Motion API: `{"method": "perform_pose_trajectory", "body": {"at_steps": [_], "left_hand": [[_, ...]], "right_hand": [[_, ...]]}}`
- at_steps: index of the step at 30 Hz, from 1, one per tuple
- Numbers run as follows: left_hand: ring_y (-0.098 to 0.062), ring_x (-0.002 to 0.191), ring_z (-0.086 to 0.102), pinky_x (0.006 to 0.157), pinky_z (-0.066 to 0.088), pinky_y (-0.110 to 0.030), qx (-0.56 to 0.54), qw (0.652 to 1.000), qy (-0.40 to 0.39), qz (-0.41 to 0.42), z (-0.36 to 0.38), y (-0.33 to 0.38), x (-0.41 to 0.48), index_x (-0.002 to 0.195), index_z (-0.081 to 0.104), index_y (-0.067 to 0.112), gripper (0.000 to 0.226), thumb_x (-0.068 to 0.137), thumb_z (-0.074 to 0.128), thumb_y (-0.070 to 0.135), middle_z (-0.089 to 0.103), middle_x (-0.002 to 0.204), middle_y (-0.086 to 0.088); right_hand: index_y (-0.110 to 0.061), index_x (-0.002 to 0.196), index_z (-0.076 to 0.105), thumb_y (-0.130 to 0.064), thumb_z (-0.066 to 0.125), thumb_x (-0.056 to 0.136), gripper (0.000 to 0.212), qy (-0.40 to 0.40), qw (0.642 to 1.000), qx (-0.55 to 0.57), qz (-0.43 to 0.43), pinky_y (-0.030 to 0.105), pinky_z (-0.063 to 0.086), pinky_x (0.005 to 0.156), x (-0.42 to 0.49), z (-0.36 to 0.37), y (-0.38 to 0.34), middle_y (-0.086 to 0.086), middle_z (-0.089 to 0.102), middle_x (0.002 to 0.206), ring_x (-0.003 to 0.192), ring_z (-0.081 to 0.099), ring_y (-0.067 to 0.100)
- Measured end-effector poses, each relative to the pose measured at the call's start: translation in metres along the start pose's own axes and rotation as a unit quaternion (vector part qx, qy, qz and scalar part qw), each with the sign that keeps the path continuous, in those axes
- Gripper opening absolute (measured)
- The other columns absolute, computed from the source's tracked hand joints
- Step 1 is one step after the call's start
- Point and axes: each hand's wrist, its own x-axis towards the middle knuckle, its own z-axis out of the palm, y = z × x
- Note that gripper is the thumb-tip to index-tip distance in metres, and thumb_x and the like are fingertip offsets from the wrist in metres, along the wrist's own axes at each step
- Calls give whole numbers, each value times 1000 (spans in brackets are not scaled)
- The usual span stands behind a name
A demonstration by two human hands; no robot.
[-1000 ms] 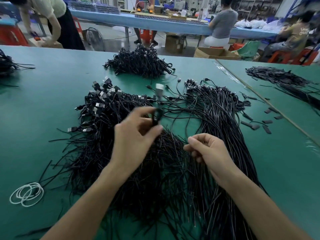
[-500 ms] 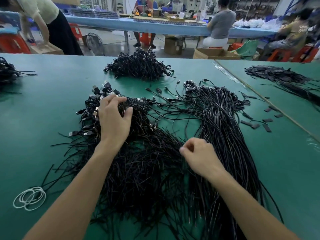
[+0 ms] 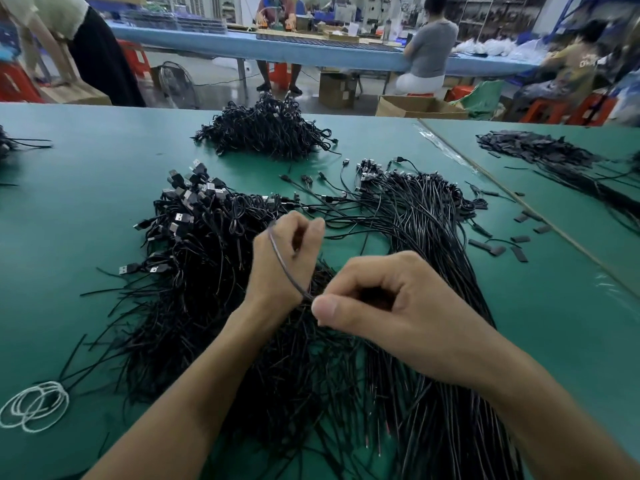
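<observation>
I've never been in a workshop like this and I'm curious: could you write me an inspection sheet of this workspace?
surface: green table.
job's things: one thin cable, stretched between both hands across the back of the left one.
clutter: white loops near left; black strips scattered right; strip heap far right.
fingers: left hand grips the cable's far end with curled fingers; right hand pinches its near end between thumb and fingers.
cables: USB pile left; straight bundle right; tangled pile behind.
surroundings: people at a blue bench, cartons, red stools, a fan.
</observation>
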Motion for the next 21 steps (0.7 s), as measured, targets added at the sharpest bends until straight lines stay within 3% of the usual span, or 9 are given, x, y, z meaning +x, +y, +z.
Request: {"method": "perform_pose_trajectory", "body": {"at_steps": [2, 5, 7, 10, 12, 15, 18, 19, 21], "left_hand": [[-4, 41, 31, 38, 26, -20, -12, 998, 13, -58, -3, -4, 2, 56, 40, 12, 57, 96, 53, 50, 39, 46, 7], [-10, 37, 33, 35, 28, -26, 37, 991, -53, -121, -11, -18, -13, 55, 48, 4, 75, 87, 51, 72, 45, 42, 0], [-5, 40, 33, 38, 30, -21, 46, 990, -19, -133, -14, -26, -26, 58, 46, 12, 66, 86, 55, 71, 43, 46, 6], [-3, 58, 48, 53, 44, -17, 26, 990, 20, -135, -13, -28, -33, 76, 51, 26, 42, 90, 51, 65, 51, 72, 8], [-4, 78, 55, 69, 48, -15, 28, 994, 22, -108, -15, -28, -31, 89, 59, 34, 33, 99, 40, 59, 52, 92, 6], [-7, 78, 53, 69, 45, -19, -13, 993, 64, -101, -25, -20, -21, 93, 63, 29, 45, 102, 29, 57, 55, 97, 2], [-26, 65, 51, 59, 42, -49, -57, 990, 112, -71, -38, -6, -8, 89, 58, 19, 43, 101, 37, 54, 61, 84, -18], [-32, 63, 52, 61, 45, -50, -68, 989, 124, -52, -43, 0, -3, 86, 55, 23, 35, 101, 40, 51, 62, 78, -17], [-26, 55, 53, 57, 52, -40, -73, 986, 148, -16, -50, 8, 6, 80, 46, 28, 27, 102, 45, 44, 56, 66, -8]], "right_hand": [[-26, 68, 69, -31, 73, 86, 19, 11, 1000, 12, 5, 15, 37, 49, -4, -2, 2, -7, 59, 60, 51, 48, 1], [-29, 59, 65, -34, 65, 77, 19, 101, 992, 73, -8, 33, 33, 47, -7, -14, 7, -3, 50, 54, 49, 41, 16], [-30, 55, 63, -32, 63, 73, 19, 118, 986, 120, -8, 35, 32, 51, -10, -23, 11, -3, 48, 52, 51, 38, 17], [-30, 56, 63, -30, 64, 74, 19, 4, 992, 127, -9, 26, 28, 48, -13, -19, 10, -6, 48, 52, 49, 35, 10], [-31, 54, 62, -31, 65, 74, 20, -13, 993, 120, 3, 28, 27, 47, -13, -17, 11, -6, 46, 52, 49, 34, 11], [-26, 48, 59, -29, 68, 73, 27, 130, 983, 111, 70, 18, 38, 51, -9, -24, 24, -9, 47, 50, 50, 39, 6], [-12, 54, 59, -19, 72, 82, 32, 285, 942, -35, 176, 14, 36, 48, -9, -37, 55, -10, 43, 45, 44, 34, 3], [-7, 56, 57, -18, 71, 83, 32, 309, 923, -100, 206, 16, 33, 44, -10, -41, 65, -11, 40, 42, 41, 33, 5], [-6, 56, 54, -17, 68, 84, 34, 343, 883, -214, 239, 18, 34, 42, -15, -49, 79, -8, 43, 40, 39, 38, 8]]}}
